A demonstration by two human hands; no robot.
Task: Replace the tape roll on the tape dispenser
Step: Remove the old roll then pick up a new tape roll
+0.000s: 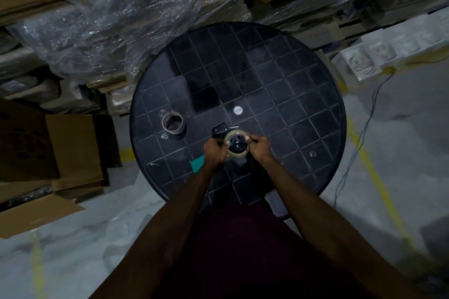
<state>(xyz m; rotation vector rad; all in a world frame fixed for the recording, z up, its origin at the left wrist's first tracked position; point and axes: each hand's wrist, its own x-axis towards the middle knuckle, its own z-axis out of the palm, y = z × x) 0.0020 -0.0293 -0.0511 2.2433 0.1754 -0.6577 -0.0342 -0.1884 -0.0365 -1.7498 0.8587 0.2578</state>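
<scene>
A hand-held tape dispenser [220, 130] with a black head and a teal handle [197, 164] is held over the round black table [303, 94]. A clear tape roll [239, 152] sits around the dispenser's black hub. My left hand [215, 150] grips the dispenser and the roll's left side. My right hand [260, 147] pinches the roll's right edge. An empty brown cardboard core [173, 123] stands on the table to the left, apart from both hands.
A small white disc [238, 110] lies near the table's middle. Cardboard boxes [70, 148] stand on the floor at left, plastic-wrapped stacked goods [116, 7] behind the table. A cable [359, 138] and a yellow floor line [379, 179] run at right.
</scene>
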